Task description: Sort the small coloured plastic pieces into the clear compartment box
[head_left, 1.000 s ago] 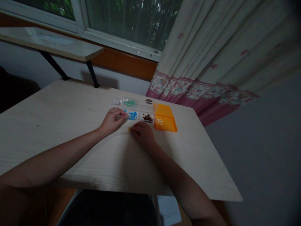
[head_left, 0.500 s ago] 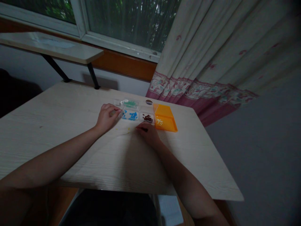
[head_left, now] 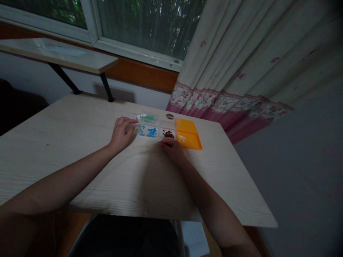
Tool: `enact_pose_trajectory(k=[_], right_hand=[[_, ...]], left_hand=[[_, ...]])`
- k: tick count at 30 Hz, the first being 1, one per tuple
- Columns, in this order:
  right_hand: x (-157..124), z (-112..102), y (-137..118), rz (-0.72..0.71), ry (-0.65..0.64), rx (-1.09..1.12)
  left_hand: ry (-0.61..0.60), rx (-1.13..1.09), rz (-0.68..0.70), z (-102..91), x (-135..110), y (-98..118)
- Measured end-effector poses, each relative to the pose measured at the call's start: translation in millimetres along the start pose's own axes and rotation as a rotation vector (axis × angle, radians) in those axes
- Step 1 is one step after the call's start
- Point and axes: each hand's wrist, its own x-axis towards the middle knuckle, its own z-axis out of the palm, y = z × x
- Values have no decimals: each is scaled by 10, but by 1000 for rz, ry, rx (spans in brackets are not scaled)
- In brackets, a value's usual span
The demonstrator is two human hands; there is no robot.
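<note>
My left hand point(head_left: 123, 132) rests at the left side of a clear compartment box, its index finger stretched out and its thumb a little apart, with nothing visible between them. Blue pieces point(head_left: 152, 132) lie in the box's near middle compartment and green ones point(head_left: 148, 118) in the one behind. Brown-red pieces point(head_left: 168, 134) fill part of the compartment to the right. Just in front of that one, my right hand point(head_left: 172, 148) has its fingertips pinched together low over the table; anything between them is too small to make out.
An orange tray point(head_left: 197, 142) with small white pieces point(head_left: 181, 138) stands right of the box. Behind lies a dark round object point(head_left: 169, 116). Few yellow bits point(head_left: 147, 146) lie on the wooden table point(head_left: 107, 185). A raised shelf point(head_left: 88, 59) stands at the back left.
My right hand has shifted slightly right and away from me, toward the brown-red pieces. My left index finger has lifted and parted from the thumb at the box's left side.
</note>
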Motion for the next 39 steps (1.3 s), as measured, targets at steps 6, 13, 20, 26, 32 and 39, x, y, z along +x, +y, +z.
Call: enact_pose_trajectory(k=[6, 13, 20, 26, 32, 39], right_hand=[[6, 4, 19, 8, -20, -5], [-10, 81, 6, -27, -80, -7], [-11, 95, 16, -33, -106, 27], [-19, 71, -4, -45, -131, 39], [-31, 73, -17, -66, -140, 21], [-110, 168, -44, -223, -118, -229]], left_hand=[[-427, -18, 410, -5, -103, 339], [-519, 99, 530, 56, -180, 422], [-404, 163, 634, 83, -184, 371], [-343, 188, 681, 70, -163, 381], [-363, 166, 640, 64, -154, 378], [-213, 61, 269, 2, -31, 185]])
